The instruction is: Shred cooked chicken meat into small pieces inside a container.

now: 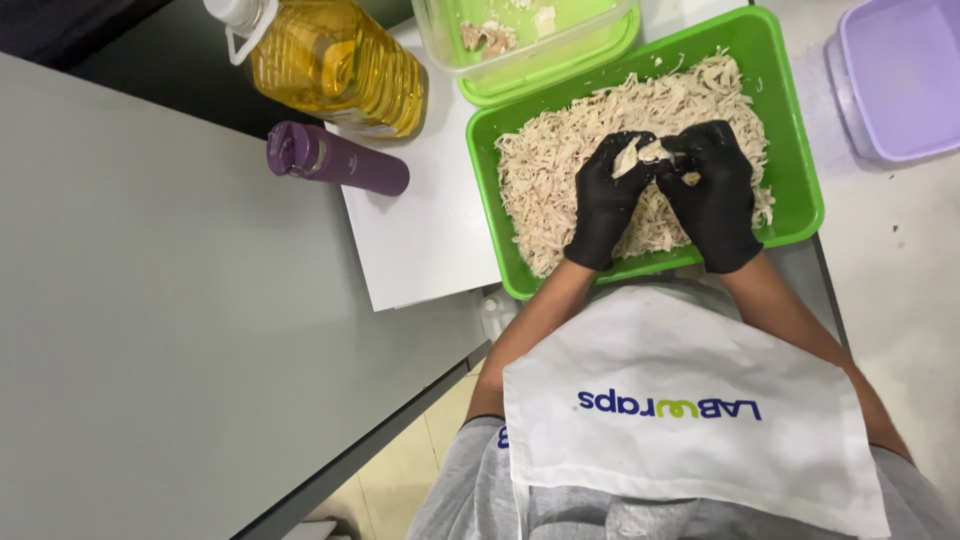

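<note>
While both gloved hands work over the green tray (790, 120):
Left hand (606, 200): pinching a chicken piece (640, 154).
Right hand (715, 195): gripping the same piece.

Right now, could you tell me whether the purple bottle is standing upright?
No, the purple bottle lies on its side beside the oil jug, left of the green tray.

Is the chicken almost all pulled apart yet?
Mostly. The green tray is heaped with shredded chicken. The left hand and right hand, in black gloves, are pinching one whole piece between them. A few chunks sit in the clear container behind the tray, not yet shredded.
</note>
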